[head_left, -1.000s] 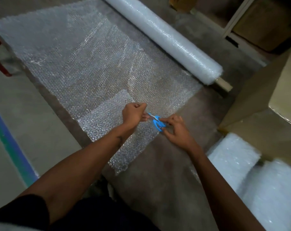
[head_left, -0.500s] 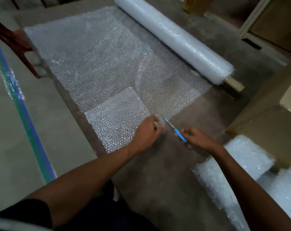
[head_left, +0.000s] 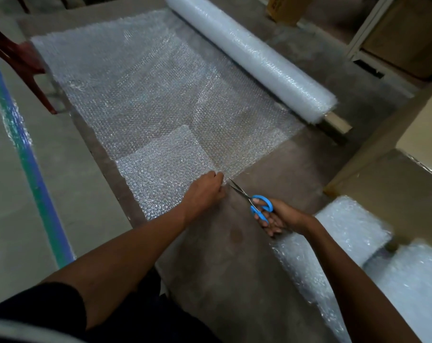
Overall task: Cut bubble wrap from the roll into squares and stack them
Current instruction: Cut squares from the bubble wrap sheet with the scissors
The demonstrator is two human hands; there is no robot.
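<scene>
Floor: grey concrete (head_left: 61, 169) carries the unrolled bubble wrap (head_left: 160, 90); the roll (head_left: 249, 53) lies at its far edge.
Left hand (head_left: 205, 191): grips the sheet's near edge, beside a doubled square (head_left: 165, 169).
Right hand (head_left: 276, 216): fingers through the blue scissors (head_left: 257, 204).
Change: a second ago both hands met at the scissors; now the blades point at the edge.
Meaning: a cut looks about to begin.
Stack: cut pieces (head_left: 346, 231) lie to the right.

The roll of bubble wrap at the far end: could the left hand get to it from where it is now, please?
Probably yes, with a long stretch. The left hand grips the near edge of the unrolled sheet, and only that flat sheet lies between it and the roll. It would have to let go first.
</scene>
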